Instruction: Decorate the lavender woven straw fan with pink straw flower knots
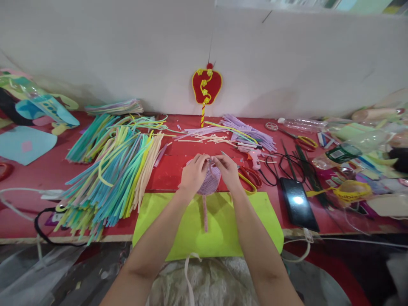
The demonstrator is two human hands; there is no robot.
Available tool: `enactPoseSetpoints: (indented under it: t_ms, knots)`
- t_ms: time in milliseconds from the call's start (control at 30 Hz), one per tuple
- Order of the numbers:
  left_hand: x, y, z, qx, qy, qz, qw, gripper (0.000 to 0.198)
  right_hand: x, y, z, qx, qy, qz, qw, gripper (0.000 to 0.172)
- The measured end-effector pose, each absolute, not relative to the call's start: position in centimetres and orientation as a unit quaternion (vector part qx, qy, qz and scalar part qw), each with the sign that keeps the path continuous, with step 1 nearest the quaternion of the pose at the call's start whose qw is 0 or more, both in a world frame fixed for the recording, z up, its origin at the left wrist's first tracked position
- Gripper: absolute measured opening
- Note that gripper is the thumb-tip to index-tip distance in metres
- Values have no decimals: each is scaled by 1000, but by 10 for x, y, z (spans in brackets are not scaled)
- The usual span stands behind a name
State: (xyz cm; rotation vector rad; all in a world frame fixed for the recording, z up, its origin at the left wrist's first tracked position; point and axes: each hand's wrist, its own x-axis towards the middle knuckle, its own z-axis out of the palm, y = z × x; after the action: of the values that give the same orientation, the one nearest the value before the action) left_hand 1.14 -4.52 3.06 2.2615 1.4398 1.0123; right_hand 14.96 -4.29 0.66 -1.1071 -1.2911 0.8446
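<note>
My left hand (193, 174) and my right hand (228, 169) meet over a small purple fan-shaped craft (210, 182) made of foam strips. Both hands pinch its upper edge with closed fingers. Its thin purple handle (205, 214) hangs down over a lime-green foam sheet (255, 229) at the front of the red table (47, 170). A finished red and yellow fan ornament (206, 87) hangs on the wall straight ahead.
A big heap of pastel foam strips (111, 174) lies left; purple strips (248, 131) lie behind the hands. Orange-handled scissors (251, 176), a glue gun (254, 158), a black phone (298, 203), plastic bottles (302, 124) and yellow tape (352, 191) crowd the right. Blue foam pieces (27, 144) lie far left.
</note>
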Motion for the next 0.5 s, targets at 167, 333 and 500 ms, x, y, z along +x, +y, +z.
enactPoseSetpoints:
  t_ms: [167,333,500]
  knots:
    - [11,-45,29,774,496,363,149,17,148,-45,10,-477,-544,371,582,26]
    - [11,-45,29,772,489,372,162,15,149,-44,7,-471,-534,381,589,26]
    - [11,-42,26,780,472,372,176,16,152,-41,0,-474,-539,382,583,27]
